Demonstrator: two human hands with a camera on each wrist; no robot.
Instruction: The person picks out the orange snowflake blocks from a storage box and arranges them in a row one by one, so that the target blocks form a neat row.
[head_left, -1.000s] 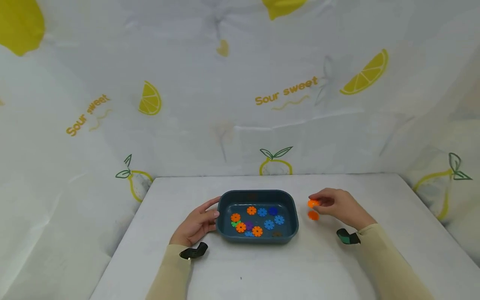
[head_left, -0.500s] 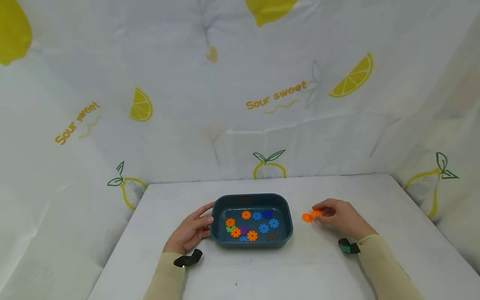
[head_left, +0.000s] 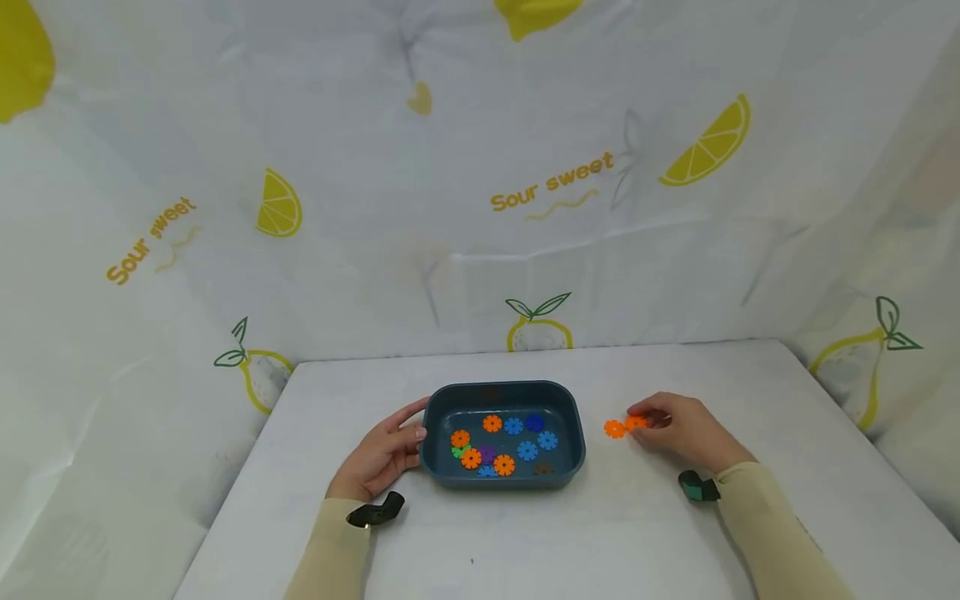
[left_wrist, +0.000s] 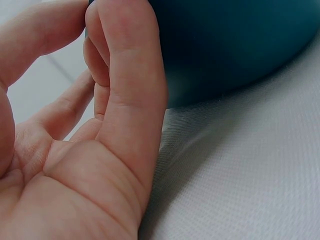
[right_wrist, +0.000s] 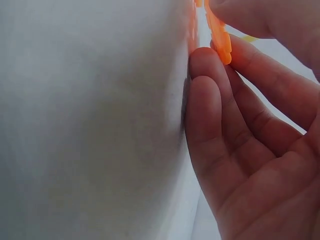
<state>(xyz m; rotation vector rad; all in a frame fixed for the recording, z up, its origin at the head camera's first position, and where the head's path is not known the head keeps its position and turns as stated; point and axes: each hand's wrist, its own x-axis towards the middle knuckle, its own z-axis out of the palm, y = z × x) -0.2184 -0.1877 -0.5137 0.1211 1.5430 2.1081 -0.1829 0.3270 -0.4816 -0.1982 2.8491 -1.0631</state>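
My left hand [head_left: 380,457] holds the left end of the dark blue-green tray [head_left: 480,482], thumb at the rim and fingers bent against the outer wall in the left wrist view. To the right of the tray, my right hand [head_left: 682,431] pinches an orange notched plastic disc [head_left: 637,422] between thumb and fingers. That disc shows edge-on in the right wrist view, above the other fingers. A second orange disc [head_left: 615,429] sits directly left of the pinched one, their edges meeting in the head view.
Inside the tray lie several notched discs: an orange disc [head_left: 504,465], a blue disc [head_left: 527,451], a purple disc [head_left: 487,455], and a partly covered green disc [head_left: 460,452]. A white cloth covers the table [head_left: 525,550]. Behind stands a lemon-printed curtain [head_left: 360,275].
The second orange disc has gone from the near side of the pinched disc to its left side. My right hand has shifted slightly; my left hand keeps its place on the tray.
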